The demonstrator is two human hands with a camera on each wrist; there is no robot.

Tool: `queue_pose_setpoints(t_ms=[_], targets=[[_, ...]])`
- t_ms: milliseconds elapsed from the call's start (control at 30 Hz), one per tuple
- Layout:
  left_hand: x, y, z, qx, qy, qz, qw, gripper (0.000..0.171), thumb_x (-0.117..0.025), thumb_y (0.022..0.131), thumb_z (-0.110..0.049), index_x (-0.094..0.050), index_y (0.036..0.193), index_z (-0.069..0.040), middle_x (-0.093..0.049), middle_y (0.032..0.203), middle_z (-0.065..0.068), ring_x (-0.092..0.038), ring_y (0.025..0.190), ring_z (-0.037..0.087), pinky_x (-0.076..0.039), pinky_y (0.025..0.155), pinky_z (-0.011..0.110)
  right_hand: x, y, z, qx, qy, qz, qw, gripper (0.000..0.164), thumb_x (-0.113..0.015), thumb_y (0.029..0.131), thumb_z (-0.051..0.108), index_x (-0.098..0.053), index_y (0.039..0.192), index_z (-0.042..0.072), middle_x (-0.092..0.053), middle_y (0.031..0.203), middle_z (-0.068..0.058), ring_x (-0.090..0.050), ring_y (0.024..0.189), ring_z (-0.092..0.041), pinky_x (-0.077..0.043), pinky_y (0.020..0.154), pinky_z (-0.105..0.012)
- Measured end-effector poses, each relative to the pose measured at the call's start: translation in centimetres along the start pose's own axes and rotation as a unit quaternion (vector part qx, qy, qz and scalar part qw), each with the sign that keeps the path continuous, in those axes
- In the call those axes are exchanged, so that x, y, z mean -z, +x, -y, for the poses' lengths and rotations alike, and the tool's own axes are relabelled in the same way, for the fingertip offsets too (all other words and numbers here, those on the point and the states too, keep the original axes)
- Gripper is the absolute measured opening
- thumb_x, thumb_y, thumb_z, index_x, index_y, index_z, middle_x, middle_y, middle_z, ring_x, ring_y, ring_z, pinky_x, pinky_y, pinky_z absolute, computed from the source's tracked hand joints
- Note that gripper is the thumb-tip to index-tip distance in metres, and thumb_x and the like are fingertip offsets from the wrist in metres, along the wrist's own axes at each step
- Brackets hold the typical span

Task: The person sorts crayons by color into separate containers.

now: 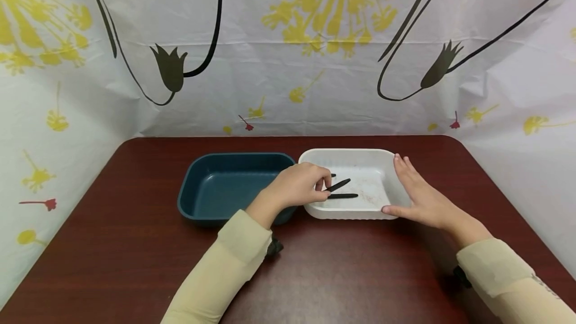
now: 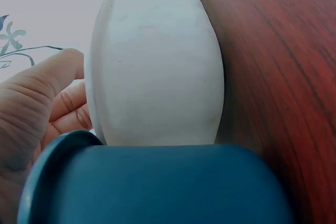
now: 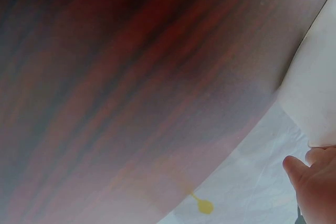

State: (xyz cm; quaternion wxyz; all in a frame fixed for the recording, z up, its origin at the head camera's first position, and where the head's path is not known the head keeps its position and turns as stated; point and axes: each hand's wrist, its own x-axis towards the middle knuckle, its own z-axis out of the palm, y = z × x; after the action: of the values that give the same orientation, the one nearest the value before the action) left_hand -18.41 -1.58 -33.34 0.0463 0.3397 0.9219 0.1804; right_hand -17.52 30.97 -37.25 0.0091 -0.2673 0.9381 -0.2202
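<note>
My left hand (image 1: pixel 299 184) reaches over the left side of the white tray (image 1: pixel 355 214), its thumb and fingers pinching the end of a slim black pen (image 1: pixel 339 185) that tilts up to the right. A second black pen (image 1: pixel 344 196) lies on the tray floor just below it. The tip of another dark pen (image 1: pixel 333 175) shows behind the fingers. In the left wrist view, the fingers of the left hand (image 2: pixel 31 108) disappear behind the tray's rim. My right hand (image 1: pixel 423 198) rests against the tray's right end with fingers straight and thumb apart, at the front rim.
Close to the white tray's left stands a teal tray (image 1: pixel 234 158), partly hidden by the left hand. Both sit on a dark red wooden table (image 1: pixel 351 274). A patterned white sheet (image 1: pixel 252 84) hangs behind and at the sides. Faint brownish marks spot the white tray's floor.
</note>
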Motion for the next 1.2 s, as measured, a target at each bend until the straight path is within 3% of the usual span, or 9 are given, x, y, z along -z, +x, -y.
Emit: queue_pose_setpoints(t_ms=[433,700,967,1200], targets=[[-0.2,0.5,0.6,0.067,0.019,-0.006,0.9976,0.018,-0.066,0.095,-0.029,-0.071,0.106,-0.015,-0.065,0.085,-0.005,-0.056,0.072,0.009,-0.045,0.062,0.023,0.1,0.1,0.2,-0.014,0.009,0.007,1.0,0.114,-0.076,0.085,0.041,0.002,0.159,0.004,0.008,0.168,-0.01,0.013,0.155,-0.028,-0.001,0.126,-0.05],[-0.2,-0.3,0.5,0.042,-0.007,0.001,0.9991,0.023,-0.065,0.095,-0.026,-0.072,0.113,-0.013,-0.068,0.09,-0.004,-0.058,0.077,0.01,-0.047,0.069,0.024,0.0,0.0,0.0,-0.013,0.01,0.011,1.0,0.114,-0.074,0.086,0.043,0.005,0.159,0.006,0.011,0.168,-0.009,0.015,0.155,-0.029,0.0,0.125,-0.052],[1.5,-2.7,-0.1,0.025,0.027,-0.032,0.9988,0.026,-0.065,0.096,-0.03,-0.072,0.117,-0.015,-0.071,0.109,-0.002,-0.063,0.095,0.013,-0.053,0.078,0.028,0.1,0.4,0.2,-0.019,0.019,0.016,1.0,0.114,-0.074,0.086,0.044,0.006,0.16,0.008,0.012,0.168,-0.006,0.016,0.155,-0.028,-0.001,0.124,-0.054],[3.0,-6.4,-0.3,-0.003,0.087,-0.076,0.9933,0.026,-0.065,0.096,-0.033,-0.072,0.117,-0.019,-0.071,0.116,-0.003,-0.059,0.098,0.014,-0.052,0.074,0.027,-0.1,0.0,0.1,-0.011,0.0,0.011,1.0,0.114,-0.075,0.086,0.044,0.003,0.159,0.004,0.009,0.168,-0.011,0.013,0.155,-0.029,0.003,0.126,-0.038]])
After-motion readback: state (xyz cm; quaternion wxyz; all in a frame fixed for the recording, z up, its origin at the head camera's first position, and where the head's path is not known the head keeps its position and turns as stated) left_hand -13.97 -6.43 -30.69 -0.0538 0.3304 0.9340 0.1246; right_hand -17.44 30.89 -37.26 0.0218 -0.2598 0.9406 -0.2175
